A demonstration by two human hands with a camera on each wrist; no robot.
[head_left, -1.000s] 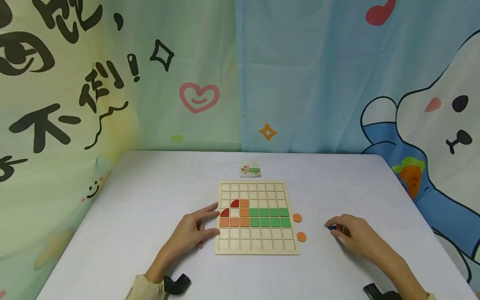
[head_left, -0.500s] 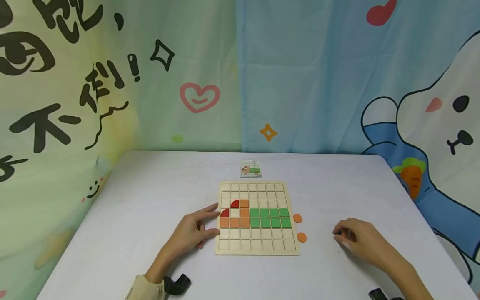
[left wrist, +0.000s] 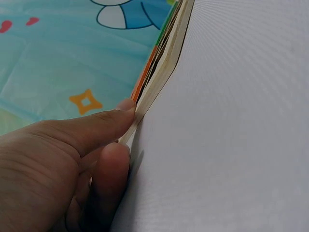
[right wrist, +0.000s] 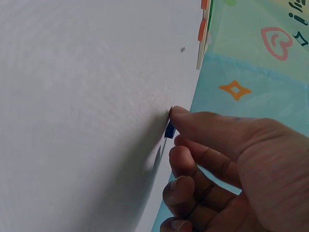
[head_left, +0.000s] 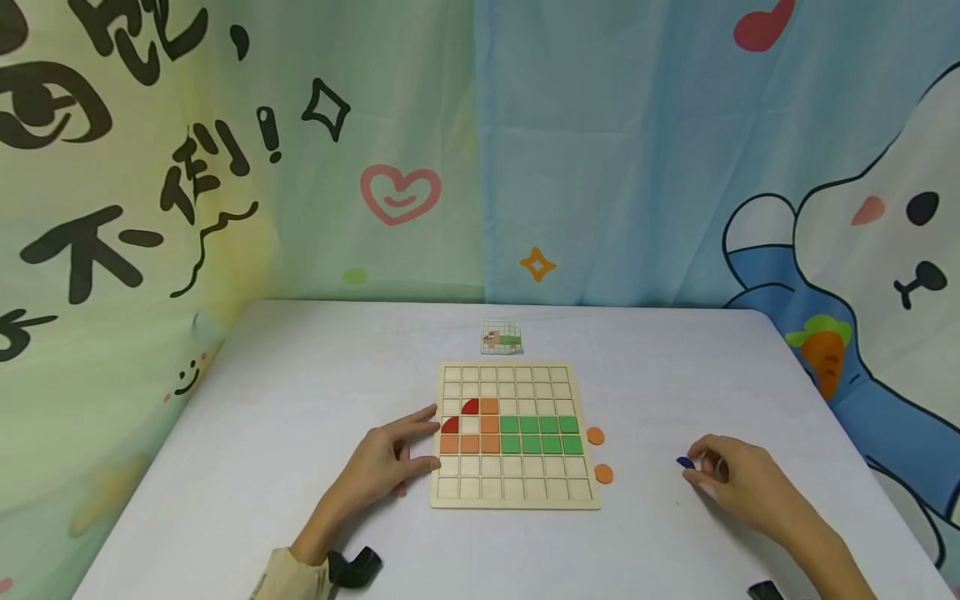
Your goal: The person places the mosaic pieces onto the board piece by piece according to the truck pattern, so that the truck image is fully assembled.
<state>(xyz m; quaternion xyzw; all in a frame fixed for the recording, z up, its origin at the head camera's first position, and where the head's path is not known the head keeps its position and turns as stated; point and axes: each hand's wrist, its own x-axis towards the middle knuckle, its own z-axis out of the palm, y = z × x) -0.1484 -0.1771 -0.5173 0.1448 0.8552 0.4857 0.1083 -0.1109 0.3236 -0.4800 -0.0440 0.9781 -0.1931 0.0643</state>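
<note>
My right hand [head_left: 738, 479] pinches a small dark blue piece [head_left: 685, 462] between thumb and fingertips, just above the table to the right of the board. In the right wrist view the blue piece [right wrist: 169, 130] shows only partly behind the thumb. My left hand [head_left: 378, 462] touches the left edge of the wooden grid board [head_left: 517, 493] with thumb and fingers spread along it. The left wrist view has the thumb tip at the board's edge [left wrist: 157, 79]. On the grid lie red quarter-round pieces [head_left: 471, 407], orange squares [head_left: 490, 424] and green squares [head_left: 528, 425].
Two orange round pieces [head_left: 596, 436] lie just off the board's right edge. Behind the board is a small pattern card [head_left: 502, 337] with a matching grid. A white cloth [head_left: 337, 358] covers the table. A printed curtain [head_left: 600, 150] hangs behind it.
My right hand has drawn back to the right, away from the board. The blue piece, mostly hidden half a second ago, shows again at its fingertips. The left hand keeps its place.
</note>
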